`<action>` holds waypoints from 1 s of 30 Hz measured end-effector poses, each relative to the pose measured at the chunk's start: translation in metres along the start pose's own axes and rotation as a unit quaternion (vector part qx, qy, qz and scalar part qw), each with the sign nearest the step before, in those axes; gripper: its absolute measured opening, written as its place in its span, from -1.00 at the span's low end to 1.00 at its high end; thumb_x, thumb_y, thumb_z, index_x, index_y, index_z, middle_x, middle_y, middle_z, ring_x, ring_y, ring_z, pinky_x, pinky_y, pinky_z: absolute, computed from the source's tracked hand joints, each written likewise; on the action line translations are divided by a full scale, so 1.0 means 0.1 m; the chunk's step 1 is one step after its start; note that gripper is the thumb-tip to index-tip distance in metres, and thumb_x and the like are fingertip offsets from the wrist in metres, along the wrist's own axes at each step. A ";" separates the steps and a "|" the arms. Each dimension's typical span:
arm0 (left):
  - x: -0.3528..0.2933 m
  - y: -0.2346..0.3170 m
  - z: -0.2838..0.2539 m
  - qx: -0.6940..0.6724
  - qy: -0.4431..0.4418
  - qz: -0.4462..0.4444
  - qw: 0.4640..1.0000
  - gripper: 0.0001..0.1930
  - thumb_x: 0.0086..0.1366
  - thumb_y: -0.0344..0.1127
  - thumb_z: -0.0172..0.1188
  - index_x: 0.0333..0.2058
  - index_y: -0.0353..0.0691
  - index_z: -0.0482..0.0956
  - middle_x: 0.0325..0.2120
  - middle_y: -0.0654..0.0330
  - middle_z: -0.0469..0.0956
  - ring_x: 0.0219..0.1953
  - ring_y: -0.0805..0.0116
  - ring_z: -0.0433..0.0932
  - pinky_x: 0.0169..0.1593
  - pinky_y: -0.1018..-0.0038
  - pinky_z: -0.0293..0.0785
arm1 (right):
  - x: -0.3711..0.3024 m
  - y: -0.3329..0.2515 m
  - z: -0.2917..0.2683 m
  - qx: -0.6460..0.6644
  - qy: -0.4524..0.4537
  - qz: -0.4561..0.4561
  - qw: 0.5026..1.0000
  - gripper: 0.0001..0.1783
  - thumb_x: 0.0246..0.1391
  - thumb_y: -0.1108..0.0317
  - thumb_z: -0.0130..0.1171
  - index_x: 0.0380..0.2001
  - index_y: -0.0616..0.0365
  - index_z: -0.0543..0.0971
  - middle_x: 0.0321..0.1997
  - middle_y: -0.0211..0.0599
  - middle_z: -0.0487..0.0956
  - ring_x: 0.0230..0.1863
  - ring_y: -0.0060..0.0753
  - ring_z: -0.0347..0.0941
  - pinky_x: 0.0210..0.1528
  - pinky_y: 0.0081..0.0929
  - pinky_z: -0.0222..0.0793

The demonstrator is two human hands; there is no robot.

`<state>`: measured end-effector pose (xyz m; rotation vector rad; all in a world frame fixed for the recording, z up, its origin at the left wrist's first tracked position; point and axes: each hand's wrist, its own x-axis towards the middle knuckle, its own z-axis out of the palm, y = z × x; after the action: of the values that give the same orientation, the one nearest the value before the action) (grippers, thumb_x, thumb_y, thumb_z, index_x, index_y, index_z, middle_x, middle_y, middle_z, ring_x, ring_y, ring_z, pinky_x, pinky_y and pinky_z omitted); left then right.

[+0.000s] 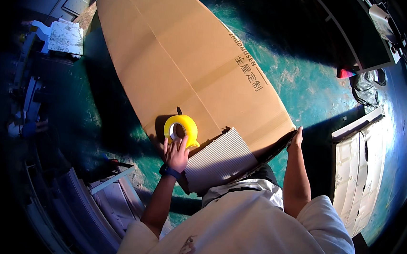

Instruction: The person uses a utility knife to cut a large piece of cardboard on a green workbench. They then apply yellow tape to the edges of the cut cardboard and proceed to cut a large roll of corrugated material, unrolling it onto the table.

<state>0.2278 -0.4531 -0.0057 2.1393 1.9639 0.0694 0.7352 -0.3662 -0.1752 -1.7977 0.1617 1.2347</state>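
A long brown cardboard box (pixel 170 62) stretches away in front of me, with printing on its right part. On its near left part lies a roll of yellow tape (pixel 192 126), flat side up. My left hand (pixel 177 156), with a dark watch on the wrist, rests on the near edge of the roll, fingers spread. A ribbed, corrugated cardboard piece (pixel 222 159) covers the box's near end, between my arms. At the near right corner, my right hand (pixel 296 140) lies against the box's side with its fingers stretched along it; some of them are hidden.
Flat pale packages (pixel 358 175) lie on the green floor (pixel 289 71) to the right, near a crumpled clear bag (pixel 366 87). Long panels (pixel 116 201) stand at the lower left. A white-topped stand (pixel 66 38) is at the far left.
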 end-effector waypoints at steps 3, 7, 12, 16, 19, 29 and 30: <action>0.07 -0.13 0.01 -0.041 -0.007 -0.038 0.998 -0.47 0.06 -0.34 0.36 0.04 -0.19 0.44 -0.13 -0.01 0.48 0.10 -0.01 0.40 0.38 -0.03 -0.03 | -0.61 -0.44 0.32 -0.333 0.170 -0.241 0.896 -0.33 0.30 -0.19 -0.15 0.10 0.19 0.49 0.15 -0.05 0.50 0.15 -0.01 0.40 0.21 -0.16 0.27; 0.16 0.20 -0.40 -0.036 -0.010 -0.032 0.999 -0.54 0.04 -0.40 0.36 -0.04 -0.28 0.47 -0.16 0.01 0.46 -0.02 -0.07 0.41 0.17 0.12 0.29 | -1.18 -0.83 0.63 -0.287 0.023 -0.532 0.796 -0.59 0.30 0.14 -0.01 0.07 0.14 0.53 0.09 -0.09 0.50 0.13 -0.07 0.42 0.20 -0.23 0.27; 0.05 1.10 -1.07 -0.077 0.053 0.112 0.989 -0.55 0.03 -0.34 0.36 -0.09 -0.31 0.48 -0.22 -0.01 0.49 -0.13 -0.08 0.47 -0.07 0.13 0.41 | -2.65 -1.06 0.98 -0.223 -0.426 -0.521 0.705 -0.75 0.17 0.24 0.15 -0.19 0.16 0.60 -0.13 -0.16 0.57 -0.01 -0.12 0.50 0.04 -0.29 0.40; -0.14 1.58 -1.35 -0.067 0.073 0.136 0.986 -0.58 0.02 -0.32 0.38 -0.13 -0.29 0.49 -0.27 0.05 0.47 -0.16 -0.02 0.48 -0.09 0.17 0.44 | -3.33 -0.84 1.26 -0.210 -0.471 -0.596 0.616 -0.74 -0.01 0.25 0.27 -0.31 0.17 0.55 -0.26 -0.13 0.51 -0.13 -0.02 0.45 -0.06 -0.21 0.40; -0.24 1.76 -1.27 -0.100 0.086 0.115 0.985 -0.60 0.03 -0.31 0.37 -0.16 -0.30 0.49 -0.29 0.05 0.45 -0.17 -0.01 0.47 -0.09 0.19 0.43 | -3.39 -0.68 1.24 -0.234 -0.417 -0.580 0.659 -0.80 -0.10 0.34 0.28 -0.43 0.18 0.49 -0.39 -0.15 0.47 -0.26 -0.03 0.43 -0.17 -0.19 0.38; -0.45 2.17 -0.17 -0.298 0.153 0.048 0.941 -0.50 0.14 -0.33 0.29 0.04 -0.36 0.40 -0.02 -0.05 0.36 0.03 -0.04 0.38 0.08 0.18 0.35 | -2.86 -0.44 0.92 -0.184 -0.428 -0.583 0.666 -0.79 -0.21 0.51 0.27 -0.65 0.20 0.39 -0.64 -0.22 0.35 -0.59 -0.27 0.30 -0.51 -0.37 0.21; -0.42 2.20 -0.20 -0.294 0.122 0.039 0.947 -0.49 0.17 -0.27 0.28 0.06 -0.34 0.40 -0.01 -0.06 0.37 0.07 -0.06 0.36 0.13 0.19 0.33 | -2.78 -0.43 0.91 -0.191 -0.440 -0.573 0.665 -0.79 -0.21 0.55 0.24 -0.61 0.19 0.37 -0.63 -0.29 0.32 -0.58 -0.39 0.26 -0.51 -0.42 0.20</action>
<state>0.4351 -0.5075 0.0636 1.8600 1.6784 0.8576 0.5625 -0.3765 0.0649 -0.9512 -1.6397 0.9830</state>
